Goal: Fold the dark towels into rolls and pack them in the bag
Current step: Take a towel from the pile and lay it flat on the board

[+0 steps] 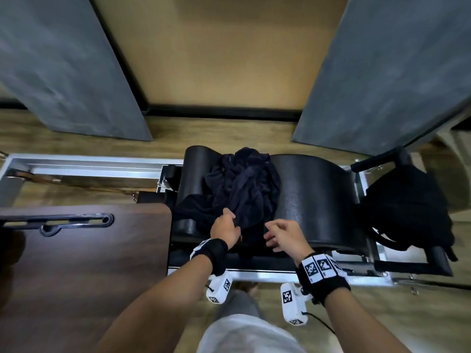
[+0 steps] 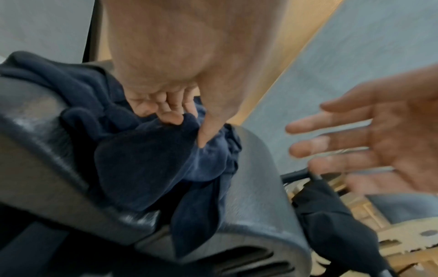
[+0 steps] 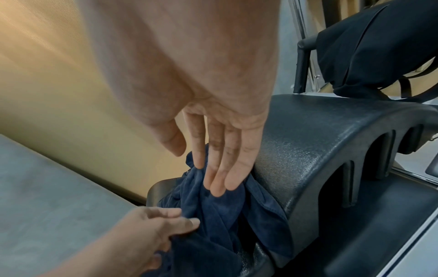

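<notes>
left hand pinching the towel heap, right hand loose beside it

the dark towels [image 1: 242,184] lie in a crumpled heap in the dip of a black padded arc [image 1: 313,194], with one end trailing over the arc's near edge. how many towels are in the heap cannot be told; the folds run together. the left hand [image 1: 225,228] is at the near side of the heap, thumb and curled fingers pinching a fold of cloth, which the left wrist view [image 2: 151,159] shows bunched under the fingertips. the right hand [image 1: 283,235] is just beside the heap, toward the arc's taller hump, with straight, slightly spread fingers holding nothing. in the right wrist view the fingertips [image 3: 218,183] lie in front of the cloth [image 3: 213,211], but contact cannot be made out. the bag [image 1: 407,207], black, hangs past the arc's far right end on a black bar [image 1: 377,159], well apart from the towels; its opening is hidden and its shape is hard to read against the dark frame. a dark wood board [image 1: 84,263] lies left of the arc, cut off by the picture's edge.
</notes>
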Tool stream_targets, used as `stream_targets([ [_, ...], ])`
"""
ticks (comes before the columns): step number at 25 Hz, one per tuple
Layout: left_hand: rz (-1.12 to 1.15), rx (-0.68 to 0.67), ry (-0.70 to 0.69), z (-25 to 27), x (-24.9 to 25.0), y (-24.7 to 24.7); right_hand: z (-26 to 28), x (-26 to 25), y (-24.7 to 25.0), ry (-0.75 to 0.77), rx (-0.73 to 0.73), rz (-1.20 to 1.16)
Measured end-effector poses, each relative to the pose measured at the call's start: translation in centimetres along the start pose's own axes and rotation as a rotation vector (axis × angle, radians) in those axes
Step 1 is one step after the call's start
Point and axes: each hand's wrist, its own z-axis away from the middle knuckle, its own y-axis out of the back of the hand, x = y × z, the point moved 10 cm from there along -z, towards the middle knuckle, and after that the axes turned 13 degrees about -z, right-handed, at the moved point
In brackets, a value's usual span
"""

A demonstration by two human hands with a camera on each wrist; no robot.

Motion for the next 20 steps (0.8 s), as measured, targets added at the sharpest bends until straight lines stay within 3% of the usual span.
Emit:
stream_targets([
  [3,0.103,0.046,-0.040,1.1,1.4,2.6,0.4,-1.8,-0.7,0.062,-0.039,0.048],
  [7,0.123,0.041,-0.348,6.0,5.4,5.8,3.0,-6.1,-2.9,0.378,-0.172,0.239],
  [10,0.095,0.117,-0.505,10.8,6.7,8.2,6.1,-8.1,-3.5,0.532,-0.133,0.323],
  [14,0.110,0.300,-0.523,15.8,3.9,11.1,12.8,-10.4,-2.1,0.809,0.053,0.215],
  [17,0.048,0.317,-0.492,19.0,0.1,10.8,18.8,-10.9,-1.7,0.884,0.006,0.009],
  [20,0.202,0.386,-0.557,23.8,-3.4,11.0,25.6,-10.1,-0.9,0.987,0.032,-0.083],
])
